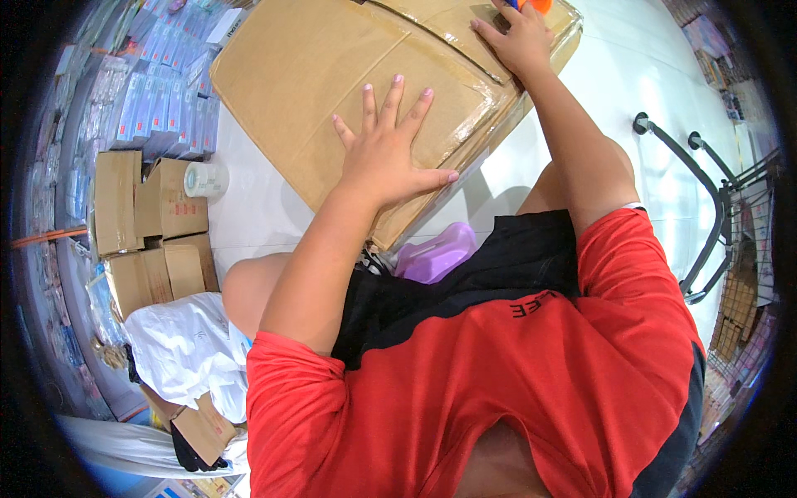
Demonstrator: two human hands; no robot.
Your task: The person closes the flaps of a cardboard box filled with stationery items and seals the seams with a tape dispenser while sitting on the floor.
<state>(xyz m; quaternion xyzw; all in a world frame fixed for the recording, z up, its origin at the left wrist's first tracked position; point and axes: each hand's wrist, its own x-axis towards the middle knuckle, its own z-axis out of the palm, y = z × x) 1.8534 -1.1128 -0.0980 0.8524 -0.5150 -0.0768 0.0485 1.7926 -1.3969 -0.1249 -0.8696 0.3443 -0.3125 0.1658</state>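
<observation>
A large brown cardboard carton (299, 106) lies before me on the white floor, with shiny clear packing tape along its seam and near edge. Spread flat on its upper face, my left hand (389, 146) holds nothing; the thumb reaches the carton's near right edge. Farther off, at the top of the view, my right hand (523, 40) rests by the taped flap on the carton's far right part. Its fingers are around an orange and blue object (539, 5), mostly cut off by the picture's edge, so its kind is unclear.
A purple plastic stool (439, 255) stands between my legs. To the left are a tape roll (205, 179), opened small cartons (180, 199), a white plastic bag (193, 348) and stacked blue packages (162, 112). A black wheeled frame (710, 180) and wire basket (741, 299) stand right.
</observation>
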